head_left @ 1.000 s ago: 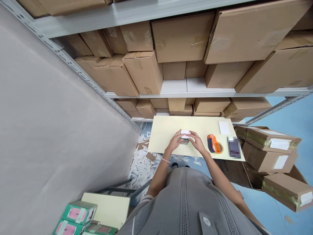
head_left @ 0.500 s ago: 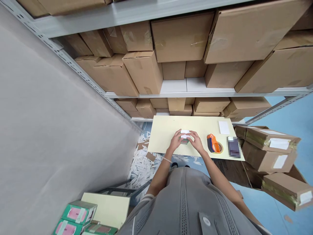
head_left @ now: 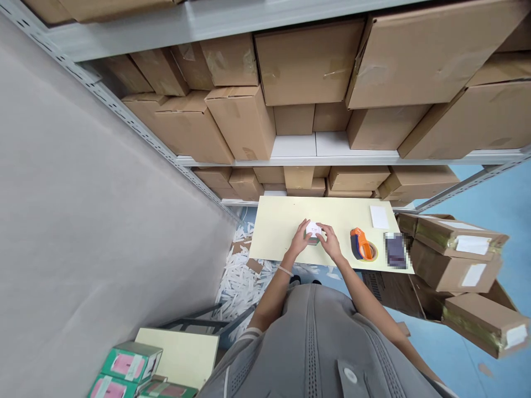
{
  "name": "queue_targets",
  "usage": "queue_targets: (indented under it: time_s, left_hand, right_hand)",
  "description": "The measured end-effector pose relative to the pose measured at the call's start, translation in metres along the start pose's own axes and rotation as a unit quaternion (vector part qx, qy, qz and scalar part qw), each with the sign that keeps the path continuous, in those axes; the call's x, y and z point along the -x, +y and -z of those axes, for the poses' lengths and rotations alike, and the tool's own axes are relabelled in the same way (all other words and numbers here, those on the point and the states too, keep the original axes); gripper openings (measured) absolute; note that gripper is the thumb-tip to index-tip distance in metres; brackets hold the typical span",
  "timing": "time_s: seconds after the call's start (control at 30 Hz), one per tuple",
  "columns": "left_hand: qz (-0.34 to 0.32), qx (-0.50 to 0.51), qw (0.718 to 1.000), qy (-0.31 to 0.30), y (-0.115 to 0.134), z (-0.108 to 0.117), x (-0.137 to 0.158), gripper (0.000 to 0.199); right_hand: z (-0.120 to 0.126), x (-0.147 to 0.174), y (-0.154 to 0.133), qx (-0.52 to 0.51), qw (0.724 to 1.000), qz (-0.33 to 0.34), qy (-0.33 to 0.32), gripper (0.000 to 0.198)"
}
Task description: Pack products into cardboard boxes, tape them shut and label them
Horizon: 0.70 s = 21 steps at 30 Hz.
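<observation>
A small green box with a white label on its top rests on the pale yellow table, near the front edge. My left hand grips the box from the left, fingers bent around its side. From the right, my right hand curls its fingers over the label's edge and the box side. Part of the box is hidden behind my fingers. To the right of my hands lies an orange and dark blue tape dispenser with a roll of tape.
A white paper and a blurred dark item lie at the table's right. Cardboard boxes are stacked beyond. Shelves of cartons rise in front. Paper strips litter the floor; green boxes stand lower left.
My fingers have drawn back a little from the label, so more of its white surface and some print now show. Both hands stay at the box.
</observation>
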State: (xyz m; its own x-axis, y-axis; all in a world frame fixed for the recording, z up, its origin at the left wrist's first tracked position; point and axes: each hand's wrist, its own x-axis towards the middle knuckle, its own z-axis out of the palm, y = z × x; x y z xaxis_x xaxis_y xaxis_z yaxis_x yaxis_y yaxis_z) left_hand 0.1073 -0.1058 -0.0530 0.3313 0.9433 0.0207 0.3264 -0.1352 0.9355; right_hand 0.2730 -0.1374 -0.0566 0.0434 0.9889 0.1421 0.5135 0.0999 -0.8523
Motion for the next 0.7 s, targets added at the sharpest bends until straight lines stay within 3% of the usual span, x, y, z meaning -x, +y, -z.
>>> queue_targets:
  time_s: [0.53,0.7]
  left_hand:
    - [0.014,-0.031,0.999,-0.005,0.01,0.003,0.003,0.056]
    - [0.004,-0.049,0.998,0.032,0.027,0.02,0.005,0.053]
  right_hand:
    - [-0.002,0.004,-0.003,-0.001,1.0,-0.008,0.001,0.05]
    - [0.012,0.006,-0.012,-0.011,0.998,-0.008,0.058,0.056]
